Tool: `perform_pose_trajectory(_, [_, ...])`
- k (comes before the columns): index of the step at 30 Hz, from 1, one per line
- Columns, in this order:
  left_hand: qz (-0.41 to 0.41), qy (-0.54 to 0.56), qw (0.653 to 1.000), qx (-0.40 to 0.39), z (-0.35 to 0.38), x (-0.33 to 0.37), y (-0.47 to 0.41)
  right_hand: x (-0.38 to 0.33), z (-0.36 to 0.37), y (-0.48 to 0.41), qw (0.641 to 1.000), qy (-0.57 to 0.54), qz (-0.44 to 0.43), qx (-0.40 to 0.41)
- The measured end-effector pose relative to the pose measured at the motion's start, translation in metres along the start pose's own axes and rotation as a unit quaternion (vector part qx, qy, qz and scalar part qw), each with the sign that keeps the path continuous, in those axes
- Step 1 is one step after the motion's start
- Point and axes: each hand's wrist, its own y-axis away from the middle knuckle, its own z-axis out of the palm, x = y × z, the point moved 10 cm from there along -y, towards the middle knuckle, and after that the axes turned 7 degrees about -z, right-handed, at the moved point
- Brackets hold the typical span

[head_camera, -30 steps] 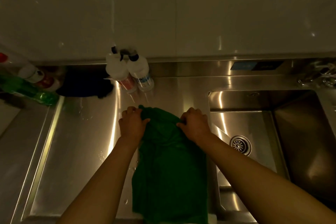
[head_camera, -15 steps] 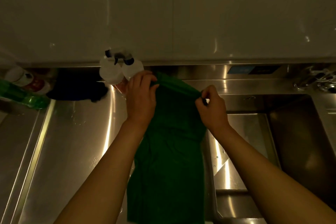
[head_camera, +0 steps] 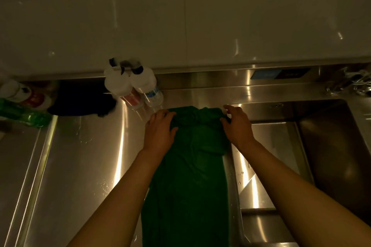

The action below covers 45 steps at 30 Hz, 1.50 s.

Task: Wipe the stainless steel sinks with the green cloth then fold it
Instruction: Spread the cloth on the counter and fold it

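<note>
The green cloth (head_camera: 190,176) lies as a long strip on the steel ledge beside the sink basin (head_camera: 281,146), its far end bunched into folds. My left hand (head_camera: 160,130) rests flat on the cloth's far left corner, thumb on the fabric. My right hand (head_camera: 237,124) is at the far right corner with its fingers spread and its thumb touching the cloth's edge. The near end of the cloth runs out of view at the bottom.
Two white spray bottles (head_camera: 130,84) stand at the back wall just left of the cloth. A dark rag (head_camera: 80,100), a green bottle (head_camera: 24,114) and red-and-white containers (head_camera: 30,96) sit at the back left. The tap (head_camera: 349,84) is at the back right.
Both hands held the cloth's far edge up near the spray bottles; they have since lowered it onto the steel surface and loosened their pinch on the corners.
</note>
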Motion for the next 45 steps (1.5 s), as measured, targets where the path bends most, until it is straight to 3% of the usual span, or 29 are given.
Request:
perform_pose_trajectory(3, [0.008, -0.065, 0.997, -0.034, 0.016, 0.01, -0.023, -0.005, 0.018, -0.013, 0.993, 0.069, -0.019, -0.097])
perform_pose_trajectory(7, [0.02, -0.104, 0.994, -0.023, 0.022, 0.016, -0.034, -0.024, 0.009, -0.01, 0.991, 0.089, -0.079, -0.063])
perform_pose_trajectory(13, [0.005, 0.048, 0.993, 0.111, -0.031, -0.001, -0.008, -0.05, -0.014, 0.033, 0.984, 0.009, -0.176, 0.012])
perform_pose_trajectory(17, [-0.004, 0.111, 0.981, 0.161, -0.066, -0.017, 0.019, -0.058, -0.01, 0.062, 0.983, -0.049, -0.173, -0.017])
perform_pose_trajectory(23, [0.066, 0.036, 0.988, 0.133, -0.058, -0.038, 0.094, -0.056, 0.024, 0.11, 0.966, 0.057, -0.196, -0.158])
perform_pose_trajectory(29, [0.037, 0.062, 0.992, 0.108, -0.041, -0.072, 0.165, -0.034, 0.056, 0.157, 0.936, 0.162, -0.178, -0.257])
perform_pose_trajectory(32, [0.035, 0.09, 0.991, 0.096, -0.041, -0.081, 0.192, -0.019, 0.059, 0.165, 0.934, 0.199, -0.144, -0.257])
perform_pose_trajectory(36, [0.026, 0.112, 0.988, 0.104, -0.051, -0.103, 0.218, -0.03, 0.046, 0.168, 0.923, 0.263, -0.195, -0.203])
perform_pose_trajectory(38, [0.015, 0.118, 0.987, 0.104, -0.054, -0.116, 0.226, -0.035, 0.039, 0.175, 0.927, 0.251, -0.214, -0.181])
perform_pose_trajectory(45, [0.035, 0.125, 0.99, 0.054, -0.042, -0.139, 0.258, -0.038, 0.042, 0.24, 0.925, 0.169, -0.257, -0.222])
